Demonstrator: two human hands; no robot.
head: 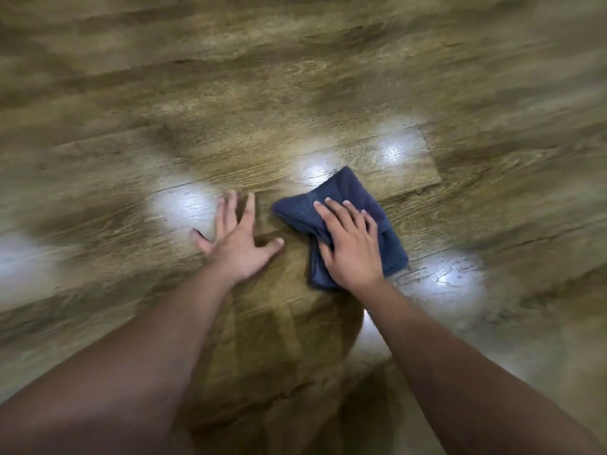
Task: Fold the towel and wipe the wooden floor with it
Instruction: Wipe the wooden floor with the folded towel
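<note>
The towel point(353, 195), dark blue and already folded into a thick pad, lies flat on the wooden floor point(295, 77) just right of the picture's centre. The right hand point(349, 247) lies palm-down on its near half, fingers point(331, 213) slightly spread and flat on the cloth rather than pinching it, though the thumb seems to gather a few creases at the pad's left edge. The left hand point(238, 239) rests on the bare boards at about nine o'clock from the towel, close beside but apart from it, fingers splayed wide as a brace.

The wiping appears to be under way; much of the floor is blurred. To do it well, the person would probably keep the palm's weight even across the pad so the layers stay stacked, and work in overlapping strokes along the board grain.

The towel's long axis runs from roughly eleven o'clock to five o'clock, its far corner pointing toward twelve, beside a bright glare patch point(315, 167).
</note>
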